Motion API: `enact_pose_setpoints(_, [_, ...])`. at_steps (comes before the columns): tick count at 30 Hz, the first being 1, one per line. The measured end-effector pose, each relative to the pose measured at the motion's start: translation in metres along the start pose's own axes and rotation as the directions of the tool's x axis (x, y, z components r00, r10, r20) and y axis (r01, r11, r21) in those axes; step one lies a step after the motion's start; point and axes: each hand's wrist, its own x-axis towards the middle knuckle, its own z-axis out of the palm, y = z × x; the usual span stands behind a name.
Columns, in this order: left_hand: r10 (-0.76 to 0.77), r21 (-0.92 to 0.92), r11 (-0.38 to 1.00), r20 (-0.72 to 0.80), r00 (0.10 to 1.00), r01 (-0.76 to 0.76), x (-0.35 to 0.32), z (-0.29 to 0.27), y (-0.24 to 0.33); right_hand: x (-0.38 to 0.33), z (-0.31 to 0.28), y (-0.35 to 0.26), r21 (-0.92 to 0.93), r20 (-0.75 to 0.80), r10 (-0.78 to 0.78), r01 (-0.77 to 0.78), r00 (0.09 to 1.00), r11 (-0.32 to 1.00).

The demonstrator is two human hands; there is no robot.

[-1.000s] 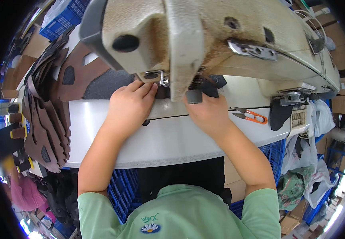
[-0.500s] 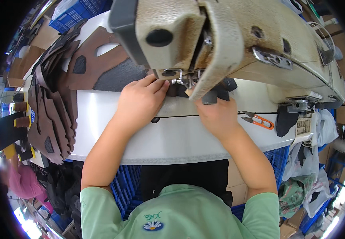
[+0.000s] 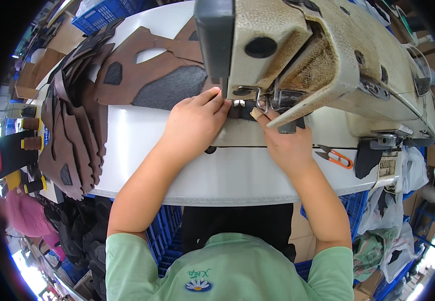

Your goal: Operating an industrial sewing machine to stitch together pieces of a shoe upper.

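Note:
Under the head of a beige sewing machine [image 3: 373,65], a dark leather piece [image 3: 236,111] lies at the metal presser foot [image 3: 262,102]. My left hand [image 3: 195,123] rests left of the foot, fingers stretched out flat against the work. To the right of the foot, my right hand [image 3: 288,145] grips the dark piece with bent fingers, partly hidden by the machine's guard. A tan wrap covers one of its fingertips. Beyond my left hand spreads a brown leather panel [image 3: 122,83] with a black fuzzy patch [image 3: 174,88].
A stack of brown leather panels [image 3: 69,145] hangs over the table's left side. Orange thread snips [image 3: 337,158] and a black scrap [image 3: 367,159] lie at right. Thread spools [image 3: 31,143] stand far left. Blue crates [image 3: 164,236] sit below the white table [image 3: 217,185].
The view has shifted, so the machine and table sit further right in it. Both hands stay beside the presser foot, and the right hand's wrapped fingertip shows more plainly.

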Motion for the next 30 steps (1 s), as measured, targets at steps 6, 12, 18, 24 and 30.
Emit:
enact_pose_setpoints(6, [-0.021, 0.023, 1.0, 0.017, 1.0, 0.02, 0.004, 0.0, 0.0, 0.001, 0.003, 0.003, 0.027, 0.016, 0.037, -0.037, 0.999, 0.999])
enact_pose_setpoints(12, [-0.046, 0.03, 0.999, 0.026, 0.999, 0.046, 0.005, 0.001, -0.003, -0.001, 0.003, 0.005, 0.041, 0.136, 0.098, -0.105, 0.986, 0.994])
enact_pose_setpoints(18, [-0.067, -0.002, 0.998, 0.064, 0.996, 0.067, 0.007, 0.001, -0.004, 0.002, 0.003, 0.006, 0.087, 0.113, 0.101, -0.111, 0.988, 0.99])
enact_pose_setpoints(24, [-0.126, -0.008, 0.992, 0.056, 0.99, 0.127, 0.009, 0.0, 0.0, 0.008, 0.006, 0.001, 0.207, -0.064, 0.146, -0.13, 0.987, 0.97])
enact_pose_setpoints(30, [-0.066, 0.032, 0.997, 0.012, 0.998, 0.065, 0.011, -0.001, -0.001, 0.006, 0.007, 0.005, 0.198, 0.001, 0.125, -0.122, 0.992, 0.973])
